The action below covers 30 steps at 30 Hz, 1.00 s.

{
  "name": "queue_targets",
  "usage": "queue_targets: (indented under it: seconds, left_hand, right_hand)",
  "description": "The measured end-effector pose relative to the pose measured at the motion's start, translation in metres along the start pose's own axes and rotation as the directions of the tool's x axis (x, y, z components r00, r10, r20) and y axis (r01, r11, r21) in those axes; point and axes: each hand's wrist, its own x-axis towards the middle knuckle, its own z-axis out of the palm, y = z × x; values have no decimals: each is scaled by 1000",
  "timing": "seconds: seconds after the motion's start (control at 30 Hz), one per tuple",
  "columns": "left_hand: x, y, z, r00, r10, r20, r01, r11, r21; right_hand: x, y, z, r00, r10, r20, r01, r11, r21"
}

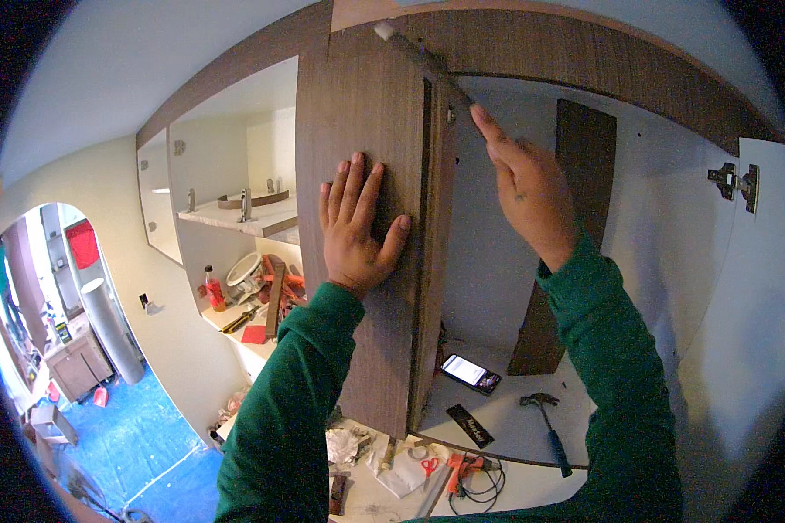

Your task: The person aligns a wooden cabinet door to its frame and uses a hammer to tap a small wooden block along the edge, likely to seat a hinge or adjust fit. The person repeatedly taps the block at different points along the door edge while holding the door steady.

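Observation:
My left hand lies flat, fingers apart, on a brown wood-grain cabinet panel. My right hand is raised near the panel's upper right edge. It is closed around a long, thin, dark tool with a pale tip; its index finger points along the shaft. The tip reaches the upper part of the panel, just below the top trim; whether it touches cannot be told. The tool's exact kind is unclear, and its lower end is hidden by the hand.
Inside the cabinet lie a phone, a dark plate and a hammer; a loose brown board leans there. Below are red scissors and an orange corded tool. A white door hangs open at right.

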Motion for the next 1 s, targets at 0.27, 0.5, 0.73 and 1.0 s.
queue_targets:
  seconds: [0.27, 0.5, 0.73, 1.0]
  left_hand:
    - [-1, 1, 0, 1000, -19, 2, 19, 1000, -23]
    - [0, 2, -2, 1000, -18, 5, 18, 1000, -24]
    - [0, 2, 0, 1000, -19, -10, 19, 999, -37]
    - [-1, 2, -3, 1000, -28, 3, 28, 999, -23]
  right_hand:
    - [7, 9, -5, 997, 54, 59, -51, 998, -35]
    - [49, -9, 6, 999, -2, -33, 4, 998, 62]
    - [-11, 5, -12, 997, -29, 64, 36, 994, -100]
    - [50, 2, 19, 993, -104, -52, 105, 994, 17]
